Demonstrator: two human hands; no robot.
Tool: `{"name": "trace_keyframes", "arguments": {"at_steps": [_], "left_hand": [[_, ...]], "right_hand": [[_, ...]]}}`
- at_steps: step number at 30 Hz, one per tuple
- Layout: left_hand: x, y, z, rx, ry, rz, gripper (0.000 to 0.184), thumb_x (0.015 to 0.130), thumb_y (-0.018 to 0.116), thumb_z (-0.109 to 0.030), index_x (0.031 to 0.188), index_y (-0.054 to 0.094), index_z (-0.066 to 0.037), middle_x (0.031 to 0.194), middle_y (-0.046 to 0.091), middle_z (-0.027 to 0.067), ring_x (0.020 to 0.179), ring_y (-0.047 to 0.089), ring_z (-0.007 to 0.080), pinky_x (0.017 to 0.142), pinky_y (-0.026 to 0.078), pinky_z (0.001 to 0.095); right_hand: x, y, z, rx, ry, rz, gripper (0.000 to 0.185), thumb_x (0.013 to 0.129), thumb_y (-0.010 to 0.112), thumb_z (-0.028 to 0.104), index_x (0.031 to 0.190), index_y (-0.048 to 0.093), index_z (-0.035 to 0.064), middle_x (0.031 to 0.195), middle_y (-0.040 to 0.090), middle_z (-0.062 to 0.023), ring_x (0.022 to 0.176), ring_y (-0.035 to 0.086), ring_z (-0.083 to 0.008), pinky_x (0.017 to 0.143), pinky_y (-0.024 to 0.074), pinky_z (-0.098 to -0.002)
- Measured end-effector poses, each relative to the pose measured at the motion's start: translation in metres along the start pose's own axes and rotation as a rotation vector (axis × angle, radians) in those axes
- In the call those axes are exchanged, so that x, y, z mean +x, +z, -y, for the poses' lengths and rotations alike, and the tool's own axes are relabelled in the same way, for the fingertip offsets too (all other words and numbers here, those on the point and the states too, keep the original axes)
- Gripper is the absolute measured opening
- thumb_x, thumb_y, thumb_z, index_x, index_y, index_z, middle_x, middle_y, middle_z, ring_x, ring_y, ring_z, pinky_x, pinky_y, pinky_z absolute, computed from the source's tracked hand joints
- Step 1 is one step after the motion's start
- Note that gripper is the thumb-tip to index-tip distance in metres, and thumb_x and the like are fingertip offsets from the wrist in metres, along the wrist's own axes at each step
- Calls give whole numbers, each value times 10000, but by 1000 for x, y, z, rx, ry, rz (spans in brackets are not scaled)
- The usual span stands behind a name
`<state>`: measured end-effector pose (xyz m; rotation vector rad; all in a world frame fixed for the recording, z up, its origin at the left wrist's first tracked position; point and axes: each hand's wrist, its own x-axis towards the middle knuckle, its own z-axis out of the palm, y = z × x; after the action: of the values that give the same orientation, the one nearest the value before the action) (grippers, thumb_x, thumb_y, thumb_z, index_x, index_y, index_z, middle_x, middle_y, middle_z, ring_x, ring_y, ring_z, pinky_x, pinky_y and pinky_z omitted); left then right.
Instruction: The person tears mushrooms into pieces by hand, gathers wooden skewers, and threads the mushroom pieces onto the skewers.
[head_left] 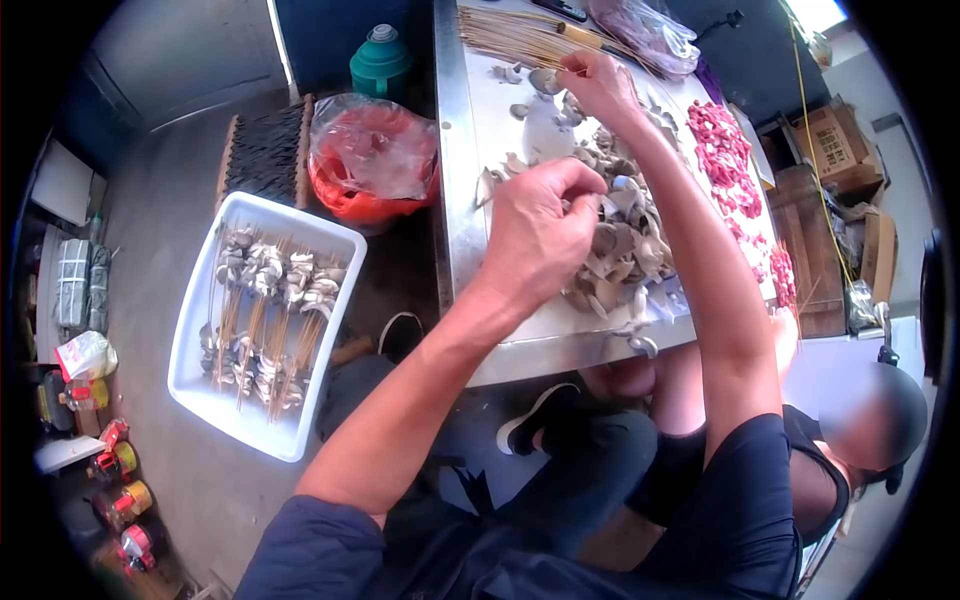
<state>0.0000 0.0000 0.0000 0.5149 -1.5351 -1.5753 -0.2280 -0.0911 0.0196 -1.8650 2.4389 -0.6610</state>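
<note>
My left hand [545,225] is closed, thumb and fingers curled together, above the near-left side of a heap of grey oyster mushroom pieces [640,225]. Whatever is in its grip stays hidden. Farther up the table, my right hand [600,88] is bent down with its fingertips pinched together. It is close to the ends of a bundle of bamboo skewers [515,38] and to some loose mushroom pieces [545,80]. I cannot make out what lies between those fingertips.
A white plastic tub [345,235] on the floor holds mushroom skewers [265,270]. Red meat pieces [722,155] lie along the table's right side, near a seated person [815,480]. A red bag-lined bucket [375,160] and a green flask [381,65] stand left of the metal-edged table [465,225].
</note>
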Motion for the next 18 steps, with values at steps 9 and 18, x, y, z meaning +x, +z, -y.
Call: {"name": "trace_keyframes", "arguments": {"at_steps": [9,18], "left_hand": [[8,-4,1,2,0,23,109,874,590,-37,916,679,9,771,642,16,699,553,56,612,451,217],[-1,-8,-4,78,31,57,112,862,599,-31,923,680,17,770,648,24,704,558,61,625,456,219]], "right_hand": [[23,21,-19,-4,15,-14,359,702,691,323,958,724,74,854,706,-136,842,678,-283,787,511,-387],[-8,7,-14,34,-9,-4,338,663,737,259,942,726,68,846,706,-138,834,677,-282,775,516,-377]]}}
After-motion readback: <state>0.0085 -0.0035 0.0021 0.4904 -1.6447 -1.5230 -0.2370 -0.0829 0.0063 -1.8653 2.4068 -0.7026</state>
